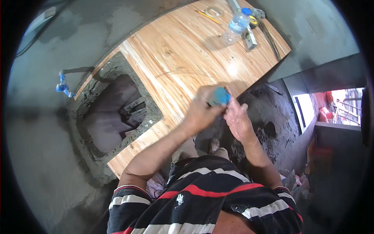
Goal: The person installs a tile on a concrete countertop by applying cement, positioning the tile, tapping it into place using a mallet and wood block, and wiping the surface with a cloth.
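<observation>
Over the near right part of the wood-grain panel, my left hand (200, 111) is closed around a teal-blue rounded object (220, 96). Its kind cannot be made out, since my fingers cover much of it. Close beside it on the right is my right hand (237, 119), palm showing and shiny as if wet. The thumb stands apart, and the fingers reach up toward the teal object, their tips partly hidden behind it. Whether those tips touch it is unclear. Beneath both hands lies the wood-grain panel (175, 54).
A clear bottle with a blue cap (236, 27), a tape roll (214, 12), a yellow pencil (208, 17) and a tape measure (253, 22) sit at the panel's far right. To the left gapes a rough cement-edged opening (154, 105). A blue tap (62, 84) juts from the grey wall.
</observation>
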A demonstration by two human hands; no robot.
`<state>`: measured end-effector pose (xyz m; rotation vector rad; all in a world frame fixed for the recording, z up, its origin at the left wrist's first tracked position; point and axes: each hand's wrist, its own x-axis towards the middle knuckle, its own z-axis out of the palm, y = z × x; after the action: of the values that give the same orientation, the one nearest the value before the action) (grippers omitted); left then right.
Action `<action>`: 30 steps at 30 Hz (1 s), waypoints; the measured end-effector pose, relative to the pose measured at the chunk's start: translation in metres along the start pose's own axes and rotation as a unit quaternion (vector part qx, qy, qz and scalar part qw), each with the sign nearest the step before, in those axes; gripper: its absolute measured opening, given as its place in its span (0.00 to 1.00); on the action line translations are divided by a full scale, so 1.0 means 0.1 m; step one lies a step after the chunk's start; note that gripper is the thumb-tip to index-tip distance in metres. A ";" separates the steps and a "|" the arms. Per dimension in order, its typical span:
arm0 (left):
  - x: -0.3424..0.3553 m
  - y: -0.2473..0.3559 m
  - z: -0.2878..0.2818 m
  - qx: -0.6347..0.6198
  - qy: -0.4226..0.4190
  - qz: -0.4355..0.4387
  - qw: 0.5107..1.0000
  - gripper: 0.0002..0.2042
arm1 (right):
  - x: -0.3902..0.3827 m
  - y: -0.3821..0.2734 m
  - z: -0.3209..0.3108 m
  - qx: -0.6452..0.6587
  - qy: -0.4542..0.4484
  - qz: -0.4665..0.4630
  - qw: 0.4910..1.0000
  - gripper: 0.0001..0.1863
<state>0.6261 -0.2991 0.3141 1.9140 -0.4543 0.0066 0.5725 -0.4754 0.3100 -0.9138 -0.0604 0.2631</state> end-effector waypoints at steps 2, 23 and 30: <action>0.31 -0.02 -0.49 -0.184 -0.015 -0.252 0.950 0.26 | 0.17 -0.10 0.12 -0.087 -0.014 -0.002 0.996 0.46; 0.48 -0.29 1.75 0.140 -0.118 0.185 0.966 0.21 | -1.08 -0.37 -0.93 -0.345 0.188 0.086 0.915 0.31; 0.77 -0.04 0.85 0.006 -0.079 -0.083 0.993 0.20 | -2.06 -0.47 -1.59 -0.309 0.355 0.049 0.881 0.27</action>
<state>0.6811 -0.3979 0.2941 1.9661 -0.4007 -0.2536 0.4090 -0.6770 0.2618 -1.6078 0.6173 -0.0230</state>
